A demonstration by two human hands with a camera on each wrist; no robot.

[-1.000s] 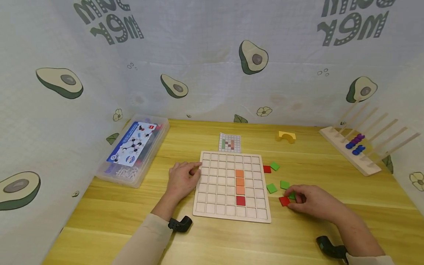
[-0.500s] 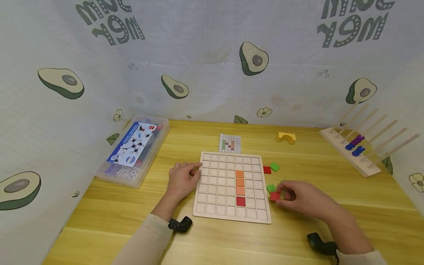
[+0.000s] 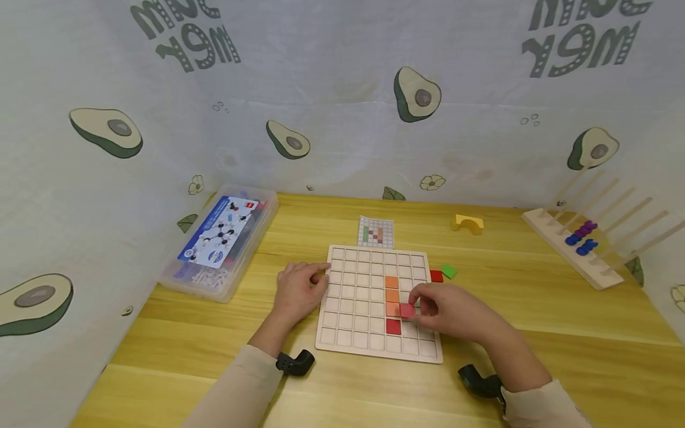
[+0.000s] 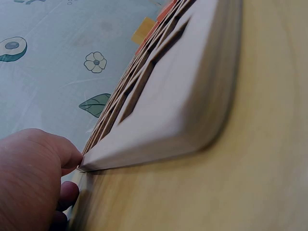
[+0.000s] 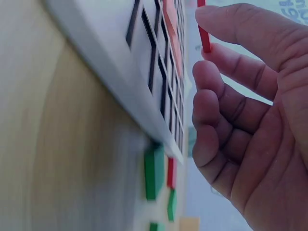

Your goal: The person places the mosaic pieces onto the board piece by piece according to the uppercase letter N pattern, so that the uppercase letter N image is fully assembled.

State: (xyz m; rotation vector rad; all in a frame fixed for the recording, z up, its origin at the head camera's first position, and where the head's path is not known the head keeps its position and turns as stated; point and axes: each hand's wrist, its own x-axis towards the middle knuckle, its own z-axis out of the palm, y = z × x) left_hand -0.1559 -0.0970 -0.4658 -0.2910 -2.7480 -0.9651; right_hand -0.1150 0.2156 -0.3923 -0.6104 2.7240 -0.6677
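Note:
My right hand [image 3: 455,309] pinches a red square tile [image 3: 407,310] between thumb and fingertip, over the right part of the wooden grid board [image 3: 355,306]. The right wrist view shows that tile edge-on and raised. Three orange tiles [image 3: 392,295] form a column in the grid, with another red tile [image 3: 393,327] one cell below them. At the board's left edge, my left hand [image 3: 301,288] touches the rim with its fingertips; the left wrist view shows this contact up close. Above the board lies a printed pattern card [image 3: 376,232].
Right of the board lie a loose red tile [image 3: 436,276] and a green tile [image 3: 449,271]; more green tiles [image 5: 154,173] show in the right wrist view. A plastic case [image 3: 219,244] stands left, a yellow arch block [image 3: 468,224] behind, a peg rack [image 3: 575,249] far right.
My right hand has carried the red tile leftward from the loose tiles on the table to above the board. The left hand has stayed at the board's edge.

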